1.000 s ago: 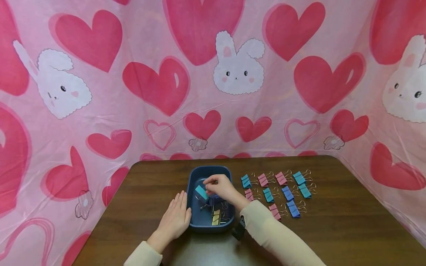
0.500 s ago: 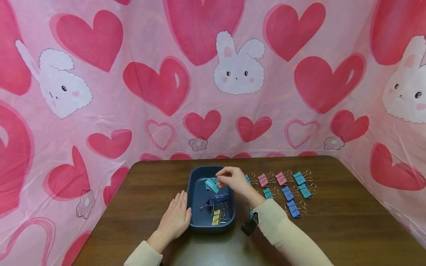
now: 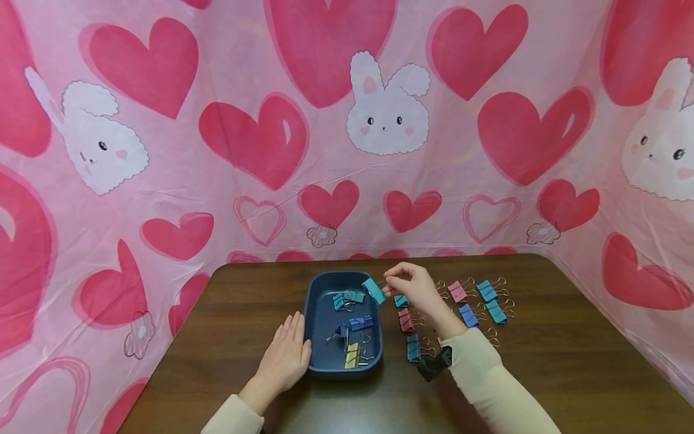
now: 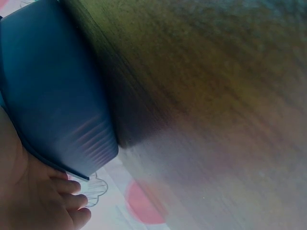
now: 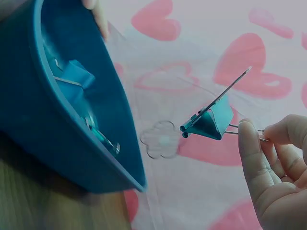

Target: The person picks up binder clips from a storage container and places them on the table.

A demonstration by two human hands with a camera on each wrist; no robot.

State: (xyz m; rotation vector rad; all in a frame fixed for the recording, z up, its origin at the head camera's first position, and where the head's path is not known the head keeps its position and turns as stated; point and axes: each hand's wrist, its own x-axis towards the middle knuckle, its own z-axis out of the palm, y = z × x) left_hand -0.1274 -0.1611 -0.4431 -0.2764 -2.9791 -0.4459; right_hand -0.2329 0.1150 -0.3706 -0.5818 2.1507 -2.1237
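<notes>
My right hand (image 3: 414, 288) pinches a teal binder clip (image 3: 374, 290) by one wire handle, just over the right rim of the dark blue bin (image 3: 343, 374). In the right wrist view, thumb and fingertips meet on the handle while the teal binder clip (image 5: 215, 120) points toward the bin. My left hand (image 3: 285, 349) lies with straight fingers along the bin's left side. Inside the bin are teal clips (image 3: 348, 299) at the back, dark blue clips (image 3: 360, 323) in the middle and a yellow clip (image 3: 352, 355) at the front.
Right of the bin, binder clips lie in rows on the wooden table (image 3: 564, 374): a pink clip (image 3: 405, 320), a teal clip (image 3: 414, 348), a blue clip (image 3: 468, 315) and several more. My right forearm covers some of them. A patterned pink cloth (image 3: 358, 205) hangs behind the table.
My right hand has lifted the teal binder clip from inside the bin and carried it right to above the rim. The left hand has stayed at the bin's side.
</notes>
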